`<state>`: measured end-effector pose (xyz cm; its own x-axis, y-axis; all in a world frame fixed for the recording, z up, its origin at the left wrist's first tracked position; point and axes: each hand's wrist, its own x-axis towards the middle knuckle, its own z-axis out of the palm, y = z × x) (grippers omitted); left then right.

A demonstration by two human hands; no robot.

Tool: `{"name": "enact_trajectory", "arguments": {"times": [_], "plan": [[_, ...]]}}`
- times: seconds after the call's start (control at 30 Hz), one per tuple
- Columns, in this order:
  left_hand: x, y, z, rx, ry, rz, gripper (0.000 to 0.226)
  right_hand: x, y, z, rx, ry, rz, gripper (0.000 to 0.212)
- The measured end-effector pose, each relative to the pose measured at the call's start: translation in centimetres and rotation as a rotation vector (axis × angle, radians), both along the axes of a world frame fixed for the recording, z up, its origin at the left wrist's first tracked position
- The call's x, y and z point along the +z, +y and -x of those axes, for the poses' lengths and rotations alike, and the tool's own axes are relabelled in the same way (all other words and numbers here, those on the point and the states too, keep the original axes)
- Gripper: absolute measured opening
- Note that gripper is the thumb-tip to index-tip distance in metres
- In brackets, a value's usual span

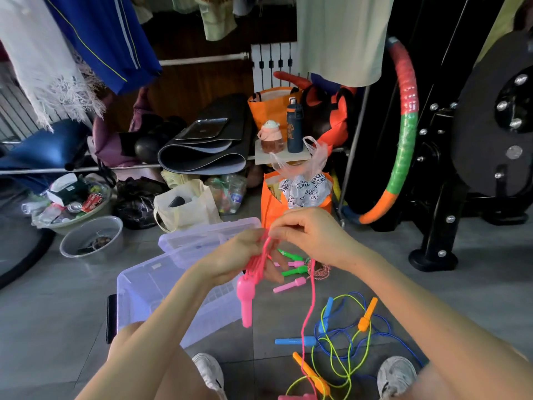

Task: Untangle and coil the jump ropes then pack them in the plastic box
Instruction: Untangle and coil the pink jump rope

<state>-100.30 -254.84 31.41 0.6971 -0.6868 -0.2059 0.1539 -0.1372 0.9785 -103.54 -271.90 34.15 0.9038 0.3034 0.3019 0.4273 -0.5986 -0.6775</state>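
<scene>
1. The thin pink plastic jump rope is gathered into several loops in the left hand, whose fingers curl round the bundle. One pink handle dangles below it.
2. The right hand pinches the cord at the top of the loops. The loose tail drops to the floor.
3. The cord looks light, limp and slick, so the loops will likely spring apart. Gripping across the middle of the bundle, close to the handles, should keep it together.
4. The clear lilac-tinted plastic box stands open under the left forearm, with its lid just behind.
5. Tangled blue and yellow-green ropes with blue and orange handles lie to the right. Green and pink handles lie beside a red-and-white twisted cord.
6. The grey tiled floor sits in a cluttered room with hanging clothes, rolled mats, orange bags, a striped hoop and a black weight machine.
</scene>
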Motion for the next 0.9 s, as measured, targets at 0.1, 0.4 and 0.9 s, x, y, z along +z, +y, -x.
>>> {"name": "enact_trajectory", "arguments": {"times": [0.1, 0.4, 0.9], "plan": [[-0.3, 0.0, 0.1, -0.121, 0.099, 0.095, 0.002, 0.4, -1.0, -0.6, -0.051, 0.037, -0.061, 0.014], [0.3, 0.7, -0.5, -0.218, 0.396, 0.397, 0.022, -1.1, -3.8, -1.0, -0.026, 0.195, -0.255, 0.009], [3.0, 5.8, -2.2, 0.143, 0.699, 0.846, 0.029, -18.9, -8.5, 2.8, -0.532, 0.612, -0.401, 0.023]]}}
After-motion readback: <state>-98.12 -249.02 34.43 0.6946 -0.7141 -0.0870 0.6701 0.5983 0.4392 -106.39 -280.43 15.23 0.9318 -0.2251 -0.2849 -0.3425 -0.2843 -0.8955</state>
